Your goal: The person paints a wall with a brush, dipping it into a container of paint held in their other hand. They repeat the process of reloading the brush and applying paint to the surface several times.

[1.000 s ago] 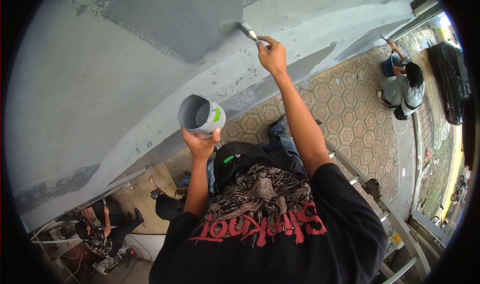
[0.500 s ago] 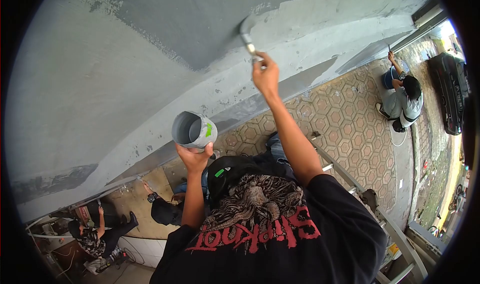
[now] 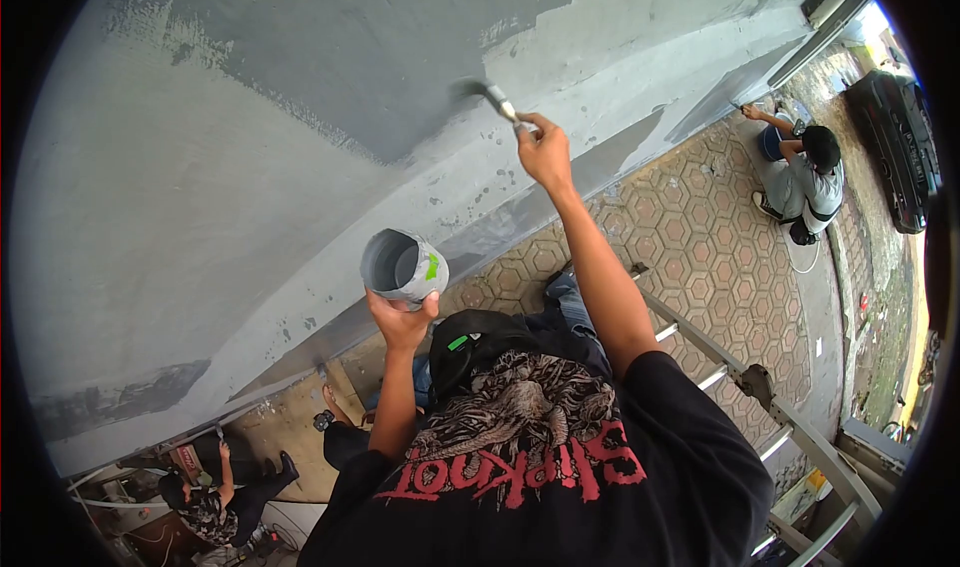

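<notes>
My left hand (image 3: 402, 319) is closed round the lower part of a grey paint container (image 3: 405, 265) with a green piece of tape on its side. Grey paint shows inside it. With fingers pinched on its handle, my right hand (image 3: 543, 150) holds a paintbrush (image 3: 497, 99). The bristles are blurred and bent against the grey wall (image 3: 280, 197), at the lower edge of a darker painted patch (image 3: 370, 57).
A metal ladder (image 3: 790, 422) stands at the right. Beyond it, a person (image 3: 815, 182) crouches by a blue bucket (image 3: 770, 144) near the wall. Other people (image 3: 215, 497) are below left. A black car (image 3: 890, 147) is at the far right, past the hexagonal paving (image 3: 700, 237).
The brush has swung left and slightly down along the wall, its bristles now bent leftward. The camera view has shifted a little. Both hands keep their holds.
</notes>
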`<act>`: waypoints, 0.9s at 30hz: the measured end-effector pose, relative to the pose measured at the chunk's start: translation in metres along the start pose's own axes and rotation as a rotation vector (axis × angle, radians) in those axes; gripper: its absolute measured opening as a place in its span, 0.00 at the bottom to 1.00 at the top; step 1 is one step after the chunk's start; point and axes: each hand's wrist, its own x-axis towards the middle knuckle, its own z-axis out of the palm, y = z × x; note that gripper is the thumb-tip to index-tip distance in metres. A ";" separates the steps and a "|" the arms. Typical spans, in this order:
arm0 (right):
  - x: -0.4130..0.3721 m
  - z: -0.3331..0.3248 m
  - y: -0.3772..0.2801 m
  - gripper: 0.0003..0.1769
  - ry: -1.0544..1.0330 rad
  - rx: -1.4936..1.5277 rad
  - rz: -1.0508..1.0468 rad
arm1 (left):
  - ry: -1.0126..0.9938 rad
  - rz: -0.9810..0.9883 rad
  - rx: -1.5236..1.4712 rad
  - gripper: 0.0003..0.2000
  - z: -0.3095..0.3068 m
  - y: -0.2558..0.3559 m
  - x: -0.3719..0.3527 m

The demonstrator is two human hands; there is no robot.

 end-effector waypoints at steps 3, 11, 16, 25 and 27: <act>0.020 -0.015 0.008 0.16 0.017 -0.015 0.076 | -0.007 0.018 -0.009 0.45 0.005 -0.002 0.001; 0.022 -0.040 -0.001 0.13 0.476 0.189 -0.004 | 0.043 0.007 -0.044 0.47 0.007 -0.002 0.003; 0.002 0.001 -0.043 0.14 -0.035 0.100 -0.114 | 0.032 0.005 0.015 0.45 -0.003 0.001 -0.001; 0.012 -0.070 -0.050 0.14 -0.120 0.071 -0.027 | -0.009 0.006 0.048 0.44 -0.007 -0.003 0.005; 0.053 -0.078 -0.032 0.13 0.021 0.065 -0.036 | -0.014 -0.003 0.051 0.44 -0.002 -0.008 0.007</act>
